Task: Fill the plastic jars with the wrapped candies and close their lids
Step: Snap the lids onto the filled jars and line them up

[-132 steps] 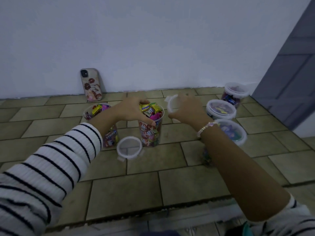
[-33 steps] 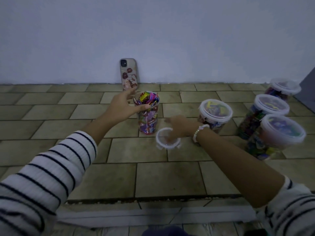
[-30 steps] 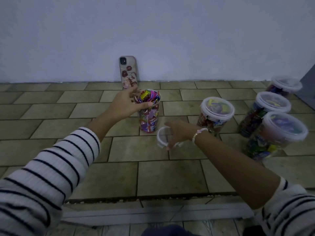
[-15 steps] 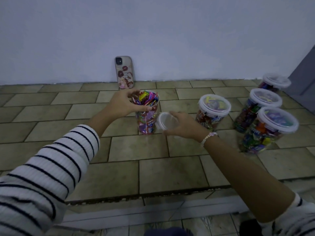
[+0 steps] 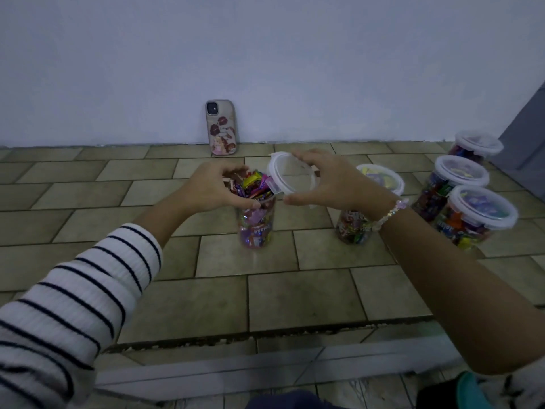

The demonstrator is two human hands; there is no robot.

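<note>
The open jar (image 5: 256,222) stood upright on the floor in the middle of my view, packed with wrapped candies (image 5: 253,184) that heaped a little above its rim. The left hand (image 5: 212,187) gripped it at the top, fingers curled round the far side of the rim and thumb on the near side. The right hand (image 5: 333,181) pinched the lid (image 5: 290,177) between fingers and thumb. The lid was tilted and sat just right of the jar's mouth, its edge near the topmost candies but not yet seated.

To the right stood four more jars, all filled and lidded: one (image 5: 354,228) partly behind the right wrist, two (image 5: 454,184) (image 5: 477,216) further right, and one (image 5: 474,146) at the far right by the wall. I judged the filling done and the task nearly over. What remained was to set this last lid flat and press it shut. I thought the heaped candies might hold it up.

A beaded bracelet (image 5: 389,214) sat on the right wrist. The floor (image 5: 295,296) was dull olive tile with dark joints and dropped at a step along the near edge. A phone (image 5: 221,128) in a patterned case leaned upright against the plain pale wall (image 5: 265,54) at the far side. A grey door (image 5: 525,137) showed at the far right, and the light was dim.
</note>
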